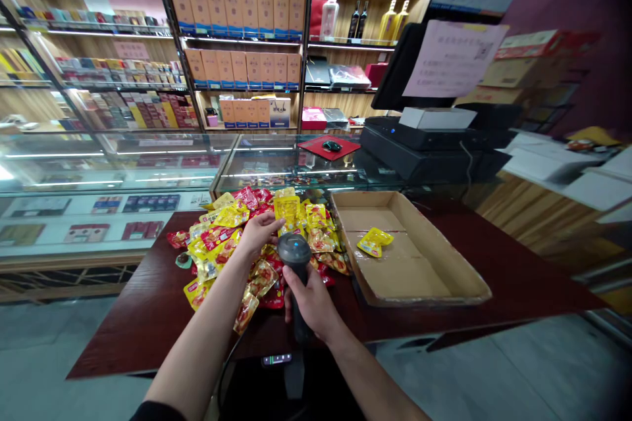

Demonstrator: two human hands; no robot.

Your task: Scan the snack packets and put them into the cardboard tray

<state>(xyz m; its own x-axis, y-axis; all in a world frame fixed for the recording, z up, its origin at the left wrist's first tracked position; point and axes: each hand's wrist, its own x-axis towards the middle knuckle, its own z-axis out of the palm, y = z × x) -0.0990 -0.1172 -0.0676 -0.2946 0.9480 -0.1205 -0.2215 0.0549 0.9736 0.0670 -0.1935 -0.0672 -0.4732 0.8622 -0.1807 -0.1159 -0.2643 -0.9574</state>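
"Item one?"

"Black handheld barcode scanner (295, 251), lower centre, clamped in the right hand (311, 302)."

"Left hand (259, 233)?"

"Open, resting on a heap of yellow and red foil snack packets (259, 279) on the dark red bench (143, 335), just beside a shallow cardboard tray (395, 210)."

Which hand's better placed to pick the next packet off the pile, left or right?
Left, probably. The left hand is already on the pile of yellow-and-red snack packets and holds no tool, while the right hand is wrapped around a handheld barcode scanner.
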